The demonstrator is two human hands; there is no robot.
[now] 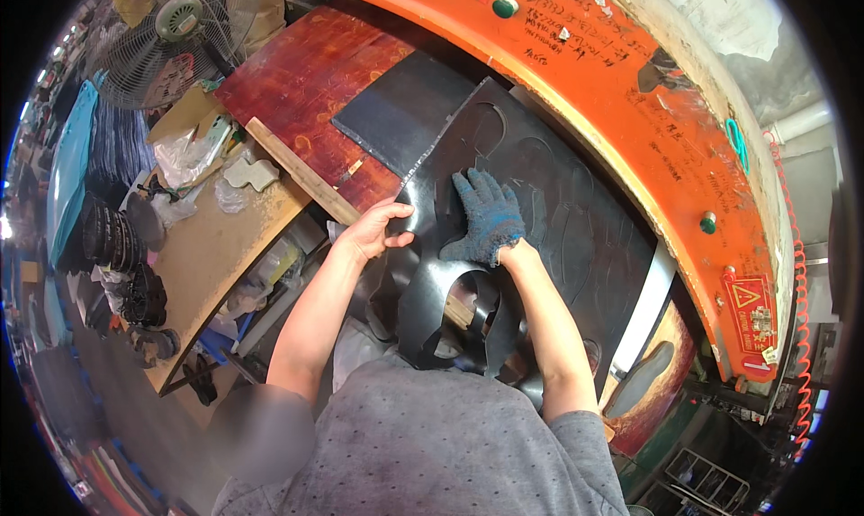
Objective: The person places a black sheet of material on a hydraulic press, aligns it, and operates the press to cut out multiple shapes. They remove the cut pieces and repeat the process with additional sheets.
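Observation:
A large black rubber-like sheet (576, 237) lies in front of me, with sole-shaped outlines marked or cut in it. Its near part is cut through with large holes and droops in curved strips (421, 305) toward my body. My bare left hand (373, 232) is closed at the sheet's left edge, fingers and thumb gripping it. On the sheet's surface rests my right hand (489, 217), in a dark grey-blue knitted glove, flat with its fingers spread. Beyond them, a smaller dark rectangular sheet (400, 111) lies on the reddish board (310, 71).
An orange machine beam (621, 93) with green buttons arches across the far and right side. At left stand a fan (180, 30) and a wooden table (220, 246) with plastic bags and dark stacked pieces. A dark sole-shaped piece (641, 378) lies at right.

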